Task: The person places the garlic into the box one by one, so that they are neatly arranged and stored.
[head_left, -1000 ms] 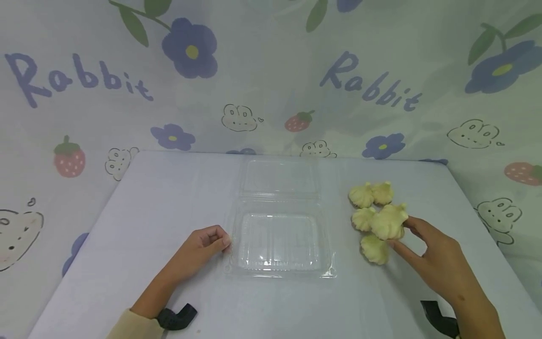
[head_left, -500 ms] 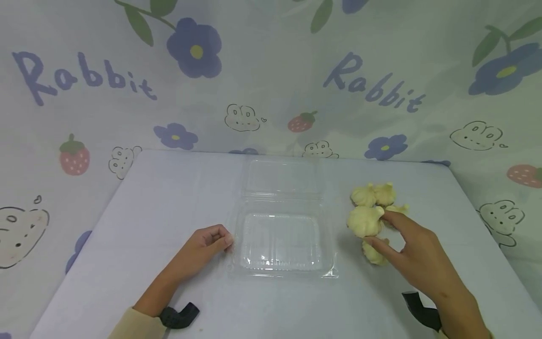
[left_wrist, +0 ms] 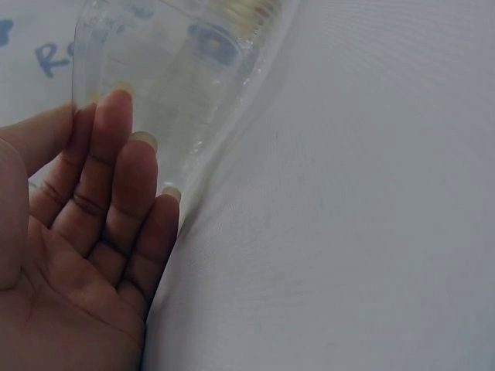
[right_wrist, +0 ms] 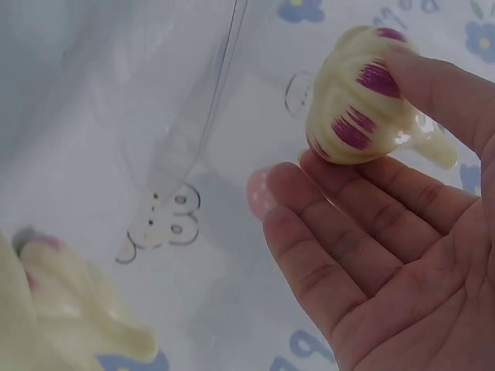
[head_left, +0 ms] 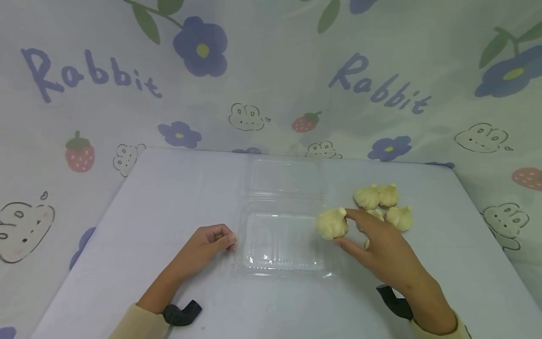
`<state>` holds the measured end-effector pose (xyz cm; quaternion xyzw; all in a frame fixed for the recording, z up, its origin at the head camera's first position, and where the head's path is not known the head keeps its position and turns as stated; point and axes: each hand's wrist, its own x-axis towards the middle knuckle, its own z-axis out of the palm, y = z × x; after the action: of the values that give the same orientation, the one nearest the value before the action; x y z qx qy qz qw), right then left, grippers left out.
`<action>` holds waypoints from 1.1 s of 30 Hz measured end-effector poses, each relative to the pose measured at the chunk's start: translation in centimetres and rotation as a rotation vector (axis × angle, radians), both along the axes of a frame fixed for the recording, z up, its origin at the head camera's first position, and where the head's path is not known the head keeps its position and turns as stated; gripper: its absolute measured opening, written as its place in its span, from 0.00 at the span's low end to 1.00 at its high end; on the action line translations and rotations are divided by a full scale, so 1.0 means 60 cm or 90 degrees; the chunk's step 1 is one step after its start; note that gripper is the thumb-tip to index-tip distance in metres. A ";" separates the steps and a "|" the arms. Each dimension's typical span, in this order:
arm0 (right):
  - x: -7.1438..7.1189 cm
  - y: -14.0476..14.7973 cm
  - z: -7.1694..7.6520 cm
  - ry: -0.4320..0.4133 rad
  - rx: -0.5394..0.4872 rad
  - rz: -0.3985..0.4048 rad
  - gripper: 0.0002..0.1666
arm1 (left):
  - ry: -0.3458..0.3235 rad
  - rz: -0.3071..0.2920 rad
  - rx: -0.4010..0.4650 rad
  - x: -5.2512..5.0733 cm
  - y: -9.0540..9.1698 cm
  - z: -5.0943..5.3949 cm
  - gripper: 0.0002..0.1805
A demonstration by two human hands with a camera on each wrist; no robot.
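Observation:
A clear plastic clamshell box (head_left: 279, 242) lies with its lid folded back on the white table. My left hand (head_left: 208, 247) pinches its left rim between thumb and forefinger, as the left wrist view shows the thumb (left_wrist: 46, 139) on the plastic edge. Between the thumb and fingers of my right hand (head_left: 387, 249) is a pale garlic bulb (head_left: 331, 224), held over the right side of the box. Purple streaks mark that garlic bulb (right_wrist: 360, 100) in the right wrist view. Behind the right hand sit several more garlic bulbs (head_left: 399, 217), some partly hidden by it.
The open lid (head_left: 285, 175) extends toward the back of the white table (head_left: 186, 188). A cloth (head_left: 271, 70) printed with flowers, rabbits and strawberries hangs behind. Black curved pieces (head_left: 183, 313) are at both wrists.
My right hand has lifted the garlic bulb off the group and carried it left to the box. The left hand stays at the box's left rim.

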<state>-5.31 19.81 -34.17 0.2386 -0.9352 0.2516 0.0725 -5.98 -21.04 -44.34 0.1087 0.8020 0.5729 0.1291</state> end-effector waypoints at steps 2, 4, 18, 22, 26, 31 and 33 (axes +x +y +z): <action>-0.001 -0.012 -0.003 -0.019 0.001 0.012 0.32 | 0.000 -0.001 0.000 -0.001 0.000 0.000 0.11; -0.002 -0.025 -0.007 -0.036 0.001 0.027 0.32 | -0.001 -0.001 0.002 -0.001 0.000 0.000 0.11; -0.012 -0.107 -0.045 -0.072 0.015 0.103 0.34 | -0.020 -0.017 0.018 -0.001 0.000 0.005 0.10; -0.008 -0.124 -0.053 -0.086 0.004 0.114 0.34 | -0.024 -0.028 0.027 -0.001 -0.001 0.006 0.10; -0.008 -0.140 -0.060 -0.081 0.001 0.130 0.33 | -0.020 -0.030 0.032 -0.001 -0.002 0.007 0.10; -0.013 -0.159 -0.063 -0.092 0.018 0.146 0.32 | -0.023 -0.028 0.032 -0.001 -0.003 0.006 0.11; -0.016 -0.165 -0.065 -0.094 0.025 0.154 0.32 | -0.025 -0.028 0.031 -0.002 -0.002 0.005 0.11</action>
<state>-6.27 9.91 -38.09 0.3322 -0.9070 0.2570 -0.0319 -6.09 -21.18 -44.06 0.1181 0.7826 0.5915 0.1544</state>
